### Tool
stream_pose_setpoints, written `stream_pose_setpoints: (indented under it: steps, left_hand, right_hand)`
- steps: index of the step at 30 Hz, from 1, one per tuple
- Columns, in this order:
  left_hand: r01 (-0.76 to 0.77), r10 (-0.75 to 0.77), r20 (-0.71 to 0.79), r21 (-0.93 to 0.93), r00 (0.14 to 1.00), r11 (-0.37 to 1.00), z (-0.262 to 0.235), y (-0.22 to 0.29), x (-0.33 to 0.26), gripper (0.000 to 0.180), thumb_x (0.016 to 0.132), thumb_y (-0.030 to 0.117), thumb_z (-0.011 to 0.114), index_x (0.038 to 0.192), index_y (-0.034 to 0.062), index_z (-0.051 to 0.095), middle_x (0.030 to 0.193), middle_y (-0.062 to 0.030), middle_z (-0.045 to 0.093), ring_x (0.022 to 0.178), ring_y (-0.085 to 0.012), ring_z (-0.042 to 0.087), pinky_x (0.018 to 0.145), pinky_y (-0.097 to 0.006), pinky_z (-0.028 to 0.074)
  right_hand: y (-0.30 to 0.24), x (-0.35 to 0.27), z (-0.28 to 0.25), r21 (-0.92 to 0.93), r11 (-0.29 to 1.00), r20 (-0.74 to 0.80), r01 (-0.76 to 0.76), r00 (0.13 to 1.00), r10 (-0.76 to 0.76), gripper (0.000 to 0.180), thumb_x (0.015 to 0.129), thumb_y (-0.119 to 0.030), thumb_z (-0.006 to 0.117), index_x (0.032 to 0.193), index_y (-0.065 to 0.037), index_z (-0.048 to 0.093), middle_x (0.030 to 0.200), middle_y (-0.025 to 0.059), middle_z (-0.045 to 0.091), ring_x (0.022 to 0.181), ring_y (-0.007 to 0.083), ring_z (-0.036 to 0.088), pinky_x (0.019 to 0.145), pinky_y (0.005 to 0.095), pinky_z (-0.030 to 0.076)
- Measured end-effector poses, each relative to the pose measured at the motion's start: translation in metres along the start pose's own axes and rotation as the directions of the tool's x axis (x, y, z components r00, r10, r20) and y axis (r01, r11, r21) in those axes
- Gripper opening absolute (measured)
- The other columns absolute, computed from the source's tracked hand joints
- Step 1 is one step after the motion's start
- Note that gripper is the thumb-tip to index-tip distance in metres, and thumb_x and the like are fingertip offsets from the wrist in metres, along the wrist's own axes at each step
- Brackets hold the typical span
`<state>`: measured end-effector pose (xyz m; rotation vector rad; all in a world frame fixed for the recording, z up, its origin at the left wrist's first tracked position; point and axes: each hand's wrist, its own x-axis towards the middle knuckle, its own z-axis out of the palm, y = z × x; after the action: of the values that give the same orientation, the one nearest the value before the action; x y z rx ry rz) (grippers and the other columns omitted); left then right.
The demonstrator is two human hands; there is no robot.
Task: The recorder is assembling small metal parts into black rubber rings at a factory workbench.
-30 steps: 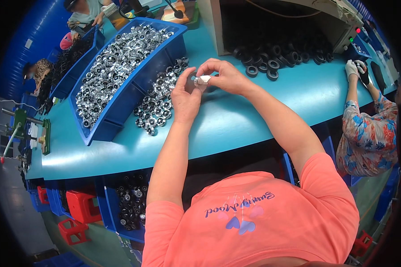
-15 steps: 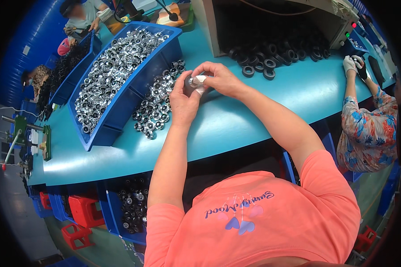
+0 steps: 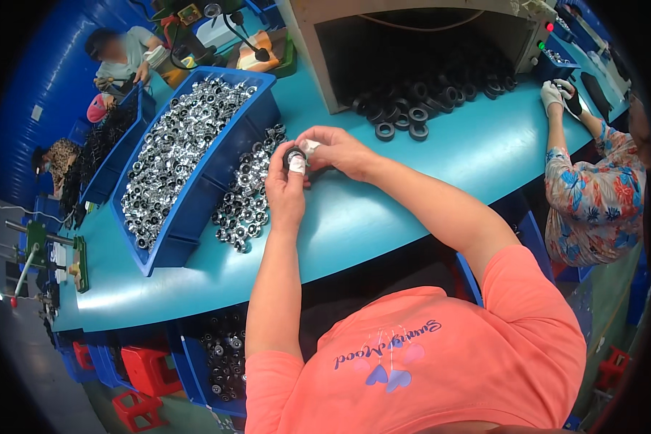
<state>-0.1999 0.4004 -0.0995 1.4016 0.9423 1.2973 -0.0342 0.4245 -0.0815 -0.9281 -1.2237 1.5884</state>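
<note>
Both of my hands meet over the teal table (image 3: 427,166) and grip one small round part (image 3: 294,155), black with a silver face. My left hand (image 3: 286,188) pinches it from below, with white tape on a fingertip. My right hand (image 3: 338,150) closes on it from the right, also with a taped fingertip. Just left of my hands lies a loose pile of shiny silver-and-black parts (image 3: 242,199) on the table. Beyond that pile stands a long blue bin (image 3: 217,181) heaped with the same kind of parts.
A beige machine housing (image 3: 307,54) opens at the back, with black rubber rings (image 3: 412,108) spilling out. A person in a floral shirt (image 3: 593,195) works at the right edge. Two more people sit far left by another blue bin (image 3: 112,152). Red stools (image 3: 148,369) stand under the table.
My two hands stay together on the small part and have shifted slightly, turning it between the fingers. The person on the right has moved a gloved hand a little.
</note>
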Motion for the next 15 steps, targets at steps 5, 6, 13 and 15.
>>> stream_pose_setpoints:
  steps: [5,6,13,15]
  left_hand:
    - [0.034,-0.034,0.008,0.063,0.999,0.997,-0.002,0.001,0.005,0.034,0.104,0.02,0.056,0.136,0.0085,0.059,0.113,-0.0027,0.063,0.084,-0.0091,0.06,0.07,-0.024,0.051]
    - [0.013,-0.014,0.01,0.057,1.0,0.998,-0.002,0.0,0.006,0.034,0.104,0.019,0.056,0.137,0.008,0.058,0.113,-0.0028,0.063,0.085,-0.0091,0.06,0.07,-0.023,0.051]
    - [-0.009,0.008,0.015,0.047,1.0,0.999,0.001,-0.006,0.002,0.032,0.105,0.011,0.052,0.136,0.005,0.058,0.106,-0.0021,0.063,0.083,-0.0075,0.057,0.065,-0.022,0.047]
    - [-0.002,0.002,0.006,0.052,1.0,0.999,0.001,-0.005,0.003,0.032,0.105,0.009,0.052,0.135,0.0045,0.058,0.102,-0.0015,0.063,0.081,-0.0067,0.055,0.064,-0.022,0.046]
  right_hand:
    - [0.003,0.006,-0.007,-0.07,0.994,0.011,-0.085,0.996,0.086,0.032,0.099,-0.021,0.067,0.126,-0.004,0.066,0.107,0.0084,0.07,0.09,0.0162,0.069,0.08,0.0321,0.057]
    - [0.007,0.008,-0.006,-0.081,0.996,0.026,-0.045,0.999,0.048,0.031,0.099,-0.023,0.066,0.123,-0.004,0.067,0.104,0.0075,0.07,0.089,0.0155,0.068,0.079,0.0317,0.057]
    - [0.019,0.01,-0.012,-0.067,0.997,0.04,0.026,0.999,-0.024,0.03,0.1,-0.032,0.066,0.109,-0.005,0.074,0.088,0.0028,0.069,0.079,0.0116,0.064,0.072,0.0295,0.056]
    - [0.016,0.008,-0.012,-0.065,0.998,0.032,0.014,0.999,-0.011,0.03,0.098,-0.032,0.069,0.109,-0.005,0.076,0.086,0.003,0.069,0.079,0.0118,0.063,0.07,0.0292,0.056]
